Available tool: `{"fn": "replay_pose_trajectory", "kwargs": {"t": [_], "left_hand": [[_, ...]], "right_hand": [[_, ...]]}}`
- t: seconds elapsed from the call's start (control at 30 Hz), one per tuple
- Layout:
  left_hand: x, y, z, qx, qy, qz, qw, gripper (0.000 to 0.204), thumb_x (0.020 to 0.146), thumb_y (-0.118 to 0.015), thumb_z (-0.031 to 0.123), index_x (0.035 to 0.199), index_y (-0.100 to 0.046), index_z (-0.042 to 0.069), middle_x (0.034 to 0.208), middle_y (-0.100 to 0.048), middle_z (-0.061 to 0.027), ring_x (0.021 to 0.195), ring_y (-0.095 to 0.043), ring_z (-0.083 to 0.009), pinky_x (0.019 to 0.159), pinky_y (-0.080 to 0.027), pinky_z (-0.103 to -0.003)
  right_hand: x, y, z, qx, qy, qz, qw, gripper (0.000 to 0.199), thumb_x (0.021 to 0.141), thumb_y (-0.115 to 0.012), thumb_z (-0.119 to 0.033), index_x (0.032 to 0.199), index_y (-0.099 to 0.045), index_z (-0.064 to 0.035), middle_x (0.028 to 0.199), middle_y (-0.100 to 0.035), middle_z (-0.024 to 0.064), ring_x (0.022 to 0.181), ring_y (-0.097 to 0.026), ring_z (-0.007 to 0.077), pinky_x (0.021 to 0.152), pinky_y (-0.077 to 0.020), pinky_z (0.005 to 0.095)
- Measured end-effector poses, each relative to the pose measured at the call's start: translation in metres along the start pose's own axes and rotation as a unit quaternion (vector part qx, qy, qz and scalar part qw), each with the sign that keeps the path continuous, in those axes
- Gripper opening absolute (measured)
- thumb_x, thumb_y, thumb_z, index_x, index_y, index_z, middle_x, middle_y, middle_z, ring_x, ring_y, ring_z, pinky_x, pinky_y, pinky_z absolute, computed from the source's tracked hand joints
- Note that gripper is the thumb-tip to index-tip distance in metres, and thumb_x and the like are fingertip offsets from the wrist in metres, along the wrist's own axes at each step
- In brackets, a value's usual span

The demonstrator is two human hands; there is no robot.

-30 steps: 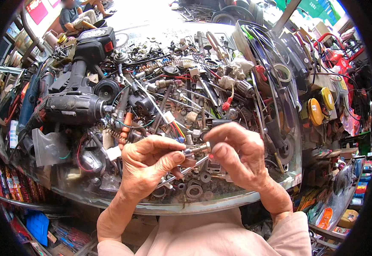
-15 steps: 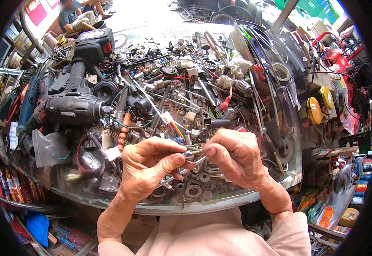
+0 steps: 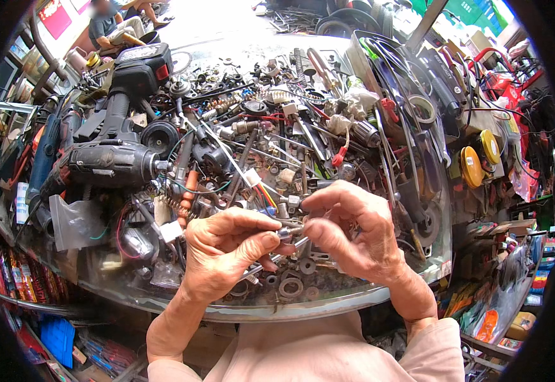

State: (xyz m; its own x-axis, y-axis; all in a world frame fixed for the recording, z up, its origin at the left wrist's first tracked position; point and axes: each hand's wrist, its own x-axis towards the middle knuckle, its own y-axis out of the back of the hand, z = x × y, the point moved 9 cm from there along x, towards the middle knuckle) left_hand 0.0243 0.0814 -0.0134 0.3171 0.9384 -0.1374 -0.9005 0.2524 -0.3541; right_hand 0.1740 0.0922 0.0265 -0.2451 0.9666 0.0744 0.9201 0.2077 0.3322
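Observation:
My left hand and my right hand meet just above the near edge of a cluttered glass counter. Between their fingertips sits a small metal part, short and cylindrical with a thin pin. My left thumb and forefinger pinch one end. My right thumb and fingers close on the other end. Under the hands lie several washers and rings among loose screws and springs.
A black cordless drill lies at the left of the counter beside wires and sockets. Yellow tape measures and red cables sit at the right. A person sits far back at the upper left. Packaged goods show below the glass.
Both hands have stayed together over the near edge. The fingers have shifted slightly around the small part, the right hand settling a little lower.

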Motion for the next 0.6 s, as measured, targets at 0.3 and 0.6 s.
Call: {"fn": "replay_pose_trajectory", "kwargs": {"t": [0.3,0.6], "left_hand": [[0.0,-0.003,0.0,0.007,0.01,-0.013,1.0,0.016,0.084,-0.062,-0.002,0.099,-0.06,-0.007,0.089,-0.066,-0.0155,0.08,-0.067,-0.0209,0.06,-0.057,-0.025],[0.0,-0.001,0.002,0.016,0.009,-0.006,1.0,0.015,0.083,-0.061,-0.004,0.098,-0.061,-0.007,0.089,-0.066,-0.0162,0.08,-0.067,-0.0212,0.059,-0.057,-0.025]], "right_hand": [[-0.004,-0.01,-0.003,-0.125,0.136,-0.083,0.979,0.019,0.085,-0.063,-0.015,0.084,-0.059,0.004,0.068,-0.058,0.0067,0.051,-0.055,0.0093,0.045,-0.0398,0.0233],[-0.002,-0.007,-0.01,-0.103,0.137,-0.037,0.984,0.018,0.083,-0.066,-0.017,0.081,-0.059,-0.0012,0.06,-0.053,0.0078,0.045,-0.051,0.0174,0.042,-0.0394,0.027]]}}
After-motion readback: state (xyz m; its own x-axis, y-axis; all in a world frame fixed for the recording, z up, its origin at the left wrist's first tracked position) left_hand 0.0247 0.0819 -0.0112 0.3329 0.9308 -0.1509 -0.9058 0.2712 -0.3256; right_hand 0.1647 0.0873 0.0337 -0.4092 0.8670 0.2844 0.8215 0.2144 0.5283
